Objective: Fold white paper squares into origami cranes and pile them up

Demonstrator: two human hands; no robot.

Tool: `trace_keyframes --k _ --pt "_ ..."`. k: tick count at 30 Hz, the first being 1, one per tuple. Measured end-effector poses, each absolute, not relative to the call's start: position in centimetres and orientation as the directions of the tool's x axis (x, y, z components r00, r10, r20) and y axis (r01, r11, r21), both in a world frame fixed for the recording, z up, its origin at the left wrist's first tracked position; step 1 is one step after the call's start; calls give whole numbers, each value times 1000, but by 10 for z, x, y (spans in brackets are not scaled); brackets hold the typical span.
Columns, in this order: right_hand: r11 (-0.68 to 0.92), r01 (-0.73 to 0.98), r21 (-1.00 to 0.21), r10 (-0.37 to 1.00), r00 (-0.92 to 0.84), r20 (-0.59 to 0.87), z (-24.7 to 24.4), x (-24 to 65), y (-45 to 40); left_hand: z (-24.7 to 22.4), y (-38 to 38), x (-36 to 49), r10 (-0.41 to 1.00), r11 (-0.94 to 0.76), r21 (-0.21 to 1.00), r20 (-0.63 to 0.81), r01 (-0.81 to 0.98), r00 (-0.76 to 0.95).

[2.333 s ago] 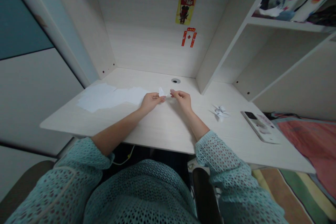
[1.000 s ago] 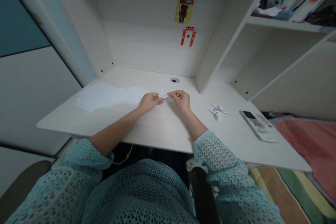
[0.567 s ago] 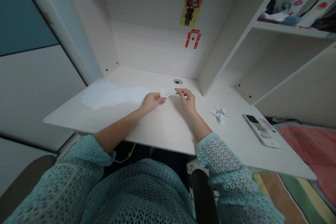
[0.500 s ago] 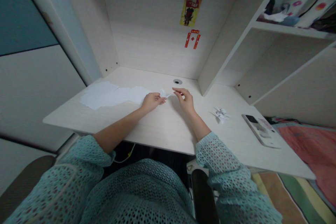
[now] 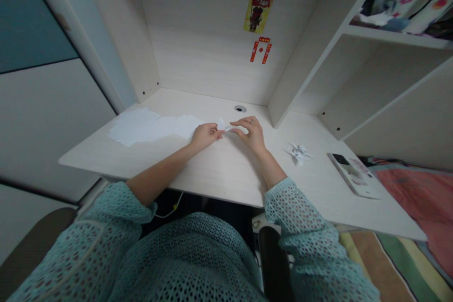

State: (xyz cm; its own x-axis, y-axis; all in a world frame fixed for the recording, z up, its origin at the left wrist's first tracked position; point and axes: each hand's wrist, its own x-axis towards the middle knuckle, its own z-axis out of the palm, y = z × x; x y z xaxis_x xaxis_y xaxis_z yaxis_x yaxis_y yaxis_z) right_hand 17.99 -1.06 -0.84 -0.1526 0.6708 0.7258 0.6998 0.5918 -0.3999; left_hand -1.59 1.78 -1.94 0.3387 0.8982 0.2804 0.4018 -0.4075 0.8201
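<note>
Above the middle of the desk, my left hand pinches a small white folded paper crane between thumb and fingers. One pointed flap of it stands up, and a thin point sticks out to the right. My right hand is beside that thin point with thumb and forefinger apart; whether the thumb touches the paper I cannot tell. Farther right on the desk lies a small cluster of folded white paper figures with pointed ends.
Loose white paper sheets overlap on the left of the desk. A phone lies near the right end. A cable hole is at the back. Shelf panels rise behind and to the right, with bags on the upper shelf.
The thumb and forefinger of my right hand have spread apart, and the hand has shifted slightly right. My left hand keeps its pinch on the folded paper crane.
</note>
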Motion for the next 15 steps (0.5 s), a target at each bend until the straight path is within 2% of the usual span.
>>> trace_keyframes --k 6,12,15 --pt "582 710 -397 689 -170 705 -5 183 -12 -19 17 -16 893 -412 810 268 418 362" --pt "576 718 -391 676 -150 721 -4 183 -14 -22 20 -12 893 -326 913 211 247 399" --pt "591 710 -383 660 -152 736 -4 183 -13 -18 18 -11 901 -273 938 171 215 398"
